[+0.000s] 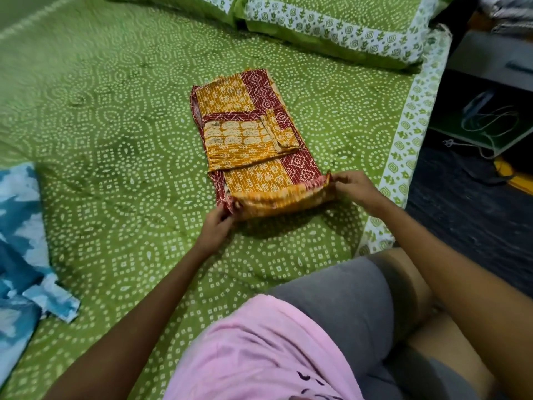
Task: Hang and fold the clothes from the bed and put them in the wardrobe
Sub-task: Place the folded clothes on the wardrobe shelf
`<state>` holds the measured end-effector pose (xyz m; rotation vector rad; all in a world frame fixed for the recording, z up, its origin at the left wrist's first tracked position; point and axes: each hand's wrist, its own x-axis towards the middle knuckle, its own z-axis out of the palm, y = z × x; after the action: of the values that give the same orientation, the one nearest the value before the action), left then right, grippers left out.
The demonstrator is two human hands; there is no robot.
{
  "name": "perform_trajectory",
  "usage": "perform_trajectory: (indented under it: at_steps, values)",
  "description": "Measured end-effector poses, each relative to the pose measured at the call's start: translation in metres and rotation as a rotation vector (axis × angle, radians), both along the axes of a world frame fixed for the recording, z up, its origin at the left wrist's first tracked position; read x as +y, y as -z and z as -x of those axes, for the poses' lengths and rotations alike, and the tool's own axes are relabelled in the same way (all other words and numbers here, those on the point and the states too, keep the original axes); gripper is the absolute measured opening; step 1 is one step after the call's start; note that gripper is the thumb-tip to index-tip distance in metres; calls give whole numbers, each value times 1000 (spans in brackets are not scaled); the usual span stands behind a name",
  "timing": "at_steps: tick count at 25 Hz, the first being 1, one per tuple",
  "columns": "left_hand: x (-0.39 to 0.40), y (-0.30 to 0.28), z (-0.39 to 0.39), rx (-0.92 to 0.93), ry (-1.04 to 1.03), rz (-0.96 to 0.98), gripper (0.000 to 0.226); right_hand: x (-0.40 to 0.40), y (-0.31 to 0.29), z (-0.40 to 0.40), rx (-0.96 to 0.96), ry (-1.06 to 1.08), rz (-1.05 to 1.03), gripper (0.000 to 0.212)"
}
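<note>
**Near edge lifted, and a fold that could slip**

The biggest risk lay in the stack itself. The orange and maroon garment [253,134] was already folded into a long, narrow strip with a smaller flap lying loose on top of its middle. If the near end were swung over too fast or unevenly, that flap could slide off and the layers beneath could shear apart — the whole fold would then need redoing. A second risk was skew: the two hands held opposite corners, and if one travelled further than the other the fold would land crooked, leaving a lopsided bundle that sits badly on a wardrobe shelf. The maroon strap trailing at the left corner could also hang out of the finished fold. The bed's right edge was close by, so a careless tug toward it might have dragged the cloth partly off the green bedspread [115,140].

The garment lay toward the right side of the bed, its far end pointing at the pillows [331,30] along the head edge and its near end raised slightly off the bedspread. The left hand [217,223] pinched the near-left corner, fingers curled round the maroon border; the right hand [350,184] pinched the near-right corner likewise. Both arms reached out from the person seated at the bed's near edge. A blue and white garment [23,255] lay well apart at the left edge — seemingly still unfolded.
</note>
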<state>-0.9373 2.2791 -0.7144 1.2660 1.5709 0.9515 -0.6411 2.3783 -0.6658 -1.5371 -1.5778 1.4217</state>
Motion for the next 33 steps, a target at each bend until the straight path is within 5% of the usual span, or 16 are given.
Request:
perform_trajectory:
  at_steps: [2, 4, 7, 11, 13, 17, 19, 21, 25, 33]
  values:
    - [26, -13, 1, -269, -204, 48, 16, 27, -6, 22, 140, 116, 37, 26]
    - [52, -14, 7, -344, -300, 131, 37, 50, 0, 42, 215, 236, 98, 26]
    - [69, 4, 8, -164, -352, 236, 76, 59, 22, 60, 187, 334, 183, 18]
    - [73, 14, 0, -80, -441, 190, 59, 53, 45, 49, 180, 309, 147, 23]
    - [67, 14, -3, -128, -437, 106, 56, 52, 53, 45, 78, 279, 41, 18]
    - [61, 14, -6, 41, -427, 23, 89, 57, 47, 66, -324, 201, -442, 20]
    - [73, 12, 2, 85, -438, -75, 74, 67, 40, 76, -379, 245, -557, 25]
    - [89, 8, 11, 257, -387, -80, 48, 82, 44, 78, -459, 240, -515, 26]
    - [102, 13, 14, 547, -272, 55, 50, 88, 60, 74, -707, 230, -327, 30]
    - [114, 4, 21, 467, -169, 279, 46, 75, 58, 77, -890, 210, -247, 32]
